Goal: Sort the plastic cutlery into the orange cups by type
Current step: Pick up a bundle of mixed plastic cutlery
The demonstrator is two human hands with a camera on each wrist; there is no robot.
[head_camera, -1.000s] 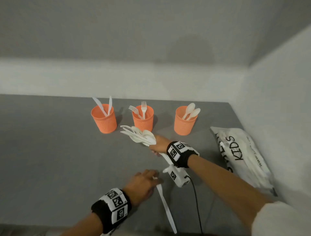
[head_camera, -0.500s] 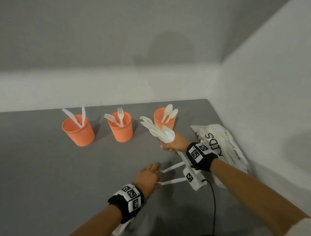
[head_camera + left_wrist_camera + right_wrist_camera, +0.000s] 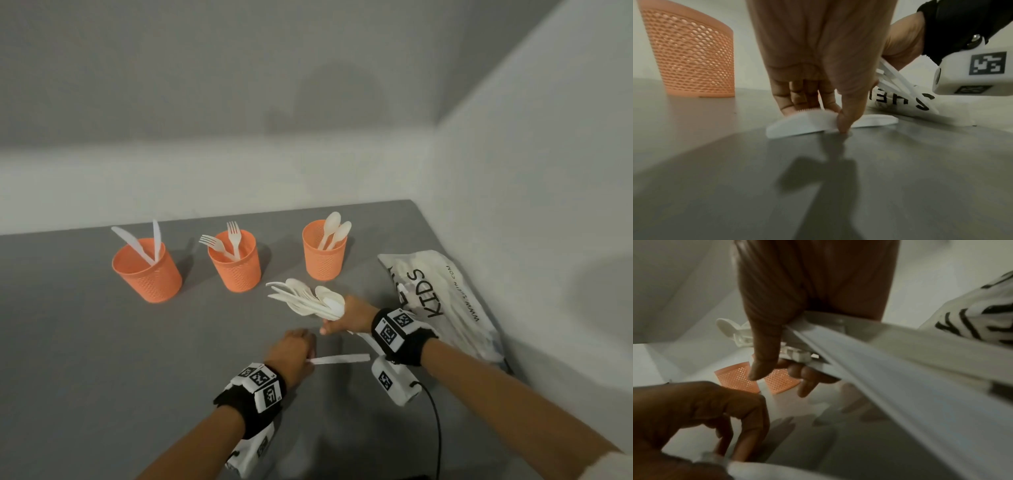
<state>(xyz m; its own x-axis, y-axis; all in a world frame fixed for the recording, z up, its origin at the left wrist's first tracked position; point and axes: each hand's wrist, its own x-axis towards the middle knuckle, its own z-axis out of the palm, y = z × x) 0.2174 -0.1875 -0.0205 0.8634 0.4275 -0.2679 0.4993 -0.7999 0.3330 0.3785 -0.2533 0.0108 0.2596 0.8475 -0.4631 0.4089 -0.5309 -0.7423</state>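
My left hand [image 3: 293, 349] lies low on the grey table [image 3: 85, 359], thumb and fingertips [image 3: 842, 123] pinching one white plastic knife [image 3: 807, 123] by its serrated blade end; the knife's handle points toward my right wrist and the piece rests against the tabletop. My right hand [image 3: 349, 313] is closed around a bundle of white cutlery [image 3: 308, 298], fingers curled beneath the handles and thumb laid across them; the heads fan out beyond my knuckles, toward the cups. The number of pieces in the bundle cannot be told, as they overlap.

Three orange perforated cups stand in a row beyond both hands. The knife cup [image 3: 147, 270], far to the left of my left fingers, holds two knives. The fork cup [image 3: 235, 262], ahead of my left fingers, holds two forks. The spoon cup [image 3: 324, 251], just beyond the fanned bundle, holds two spoons.

One white printed bag [image 3: 442, 301] lies to the right of my right wrist, against the wall. Each wrist carries one black band with square markers.
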